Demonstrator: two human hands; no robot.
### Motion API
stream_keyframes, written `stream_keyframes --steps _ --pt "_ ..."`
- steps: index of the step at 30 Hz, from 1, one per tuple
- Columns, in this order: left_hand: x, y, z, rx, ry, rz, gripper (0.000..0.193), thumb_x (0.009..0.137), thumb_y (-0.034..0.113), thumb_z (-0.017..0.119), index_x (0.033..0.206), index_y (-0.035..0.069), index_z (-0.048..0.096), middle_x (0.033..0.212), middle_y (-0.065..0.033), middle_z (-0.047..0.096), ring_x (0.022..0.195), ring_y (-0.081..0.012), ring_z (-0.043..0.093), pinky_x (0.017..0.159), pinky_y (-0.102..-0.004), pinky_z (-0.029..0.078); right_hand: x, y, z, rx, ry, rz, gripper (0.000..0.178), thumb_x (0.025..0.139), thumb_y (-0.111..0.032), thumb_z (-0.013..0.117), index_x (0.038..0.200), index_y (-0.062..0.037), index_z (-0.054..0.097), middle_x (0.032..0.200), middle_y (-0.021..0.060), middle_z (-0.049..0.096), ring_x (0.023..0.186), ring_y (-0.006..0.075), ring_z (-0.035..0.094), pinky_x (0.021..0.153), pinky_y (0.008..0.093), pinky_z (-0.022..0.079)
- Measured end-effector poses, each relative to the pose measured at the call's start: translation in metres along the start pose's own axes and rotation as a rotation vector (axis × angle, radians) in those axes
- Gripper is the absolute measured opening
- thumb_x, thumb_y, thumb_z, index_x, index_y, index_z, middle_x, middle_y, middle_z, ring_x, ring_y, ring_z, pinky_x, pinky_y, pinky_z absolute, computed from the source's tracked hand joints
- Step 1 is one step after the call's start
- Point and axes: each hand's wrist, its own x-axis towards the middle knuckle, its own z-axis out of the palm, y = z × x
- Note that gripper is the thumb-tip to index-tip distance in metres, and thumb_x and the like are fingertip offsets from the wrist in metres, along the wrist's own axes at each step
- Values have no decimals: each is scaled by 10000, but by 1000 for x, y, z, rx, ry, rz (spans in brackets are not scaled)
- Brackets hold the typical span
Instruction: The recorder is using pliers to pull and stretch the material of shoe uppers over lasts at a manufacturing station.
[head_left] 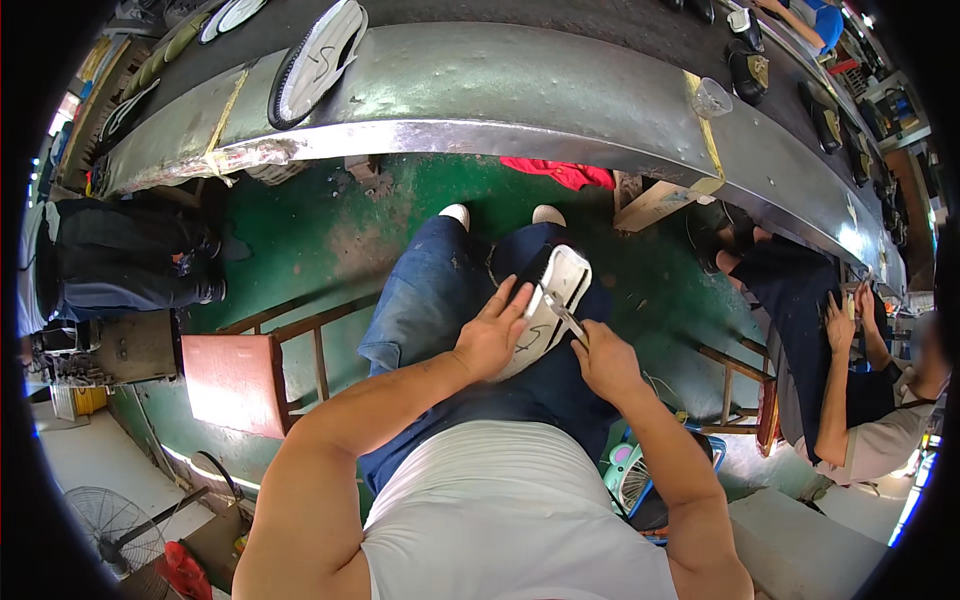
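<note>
Both hands (492, 335) (606, 366) angled inward at shoe (537, 338)

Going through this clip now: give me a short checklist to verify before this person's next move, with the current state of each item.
1. Pale shoe supported: ok, it rests on the seated person's lap.
2. Right hand on the metal tool: ok, its fingers are closed around the handle.
3. Left hand on the shoe: ok, it lies at the shoe's left side; how firmly it presses, cannot tell.
4. Left hand well clear of the tool: not ok, its fingertips are close beside the tool's head.
5. Tool touching the shoe: cannot tell from this overhead view.
6. White shoe on the bench out of the way: ok, it lies well apart from both hands.
</note>
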Motion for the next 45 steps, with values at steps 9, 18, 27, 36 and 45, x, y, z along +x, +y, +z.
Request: stream_keyframes --steps 9,18,27,36,45 --pt "23 19 -28 280 -466 -54 553 1060 295 401 1589 262 243 1598 -304 168 1171 -484 591 1017 -451 514 9 5 -69 442 -443 274 257 964 -242 599 1036 5 601 888 237 667 883 429 653 785 480 512" --pt "29 39 -40 388 -696 -132 604 1042 296 459 1594 212 228 1596 -329 159 1154 -480 610 1038 -431 490 32 7 -12 123 -26 -11 369 1012 -349 522 973 16 564 902 265 673 892 454 648 782 516 510" --pt "-12 10 -29 -225 -297 -370 847 905 285 704 1562 3 249 1456 -296 480 1352 -365 495 1128 -357 384 -7 -6 -7 473 121 -118 372 1027 -346 498 1088 9 591 920 221 676 890 437 648 765 469 510" --pt "12 51 -92 -32 -560 -299 998 777 169 786 1578 60 200 1375 -307 533 1232 -391 579 1050 -394 456 -46 24 42 746 139 32 299 957 -210 624 1167 -2 581 924 105 658 854 201 637 833 329 510" --pt "62 131 -148 -116 -111 127 584 740 107 880 1203 8 538 999 -118 721 907 -170 700 796 -312 558 -60 30 62 979 322 32 253 968 -145 586 1179 -5 577 935 74 671 866 143 636 813 284 506"
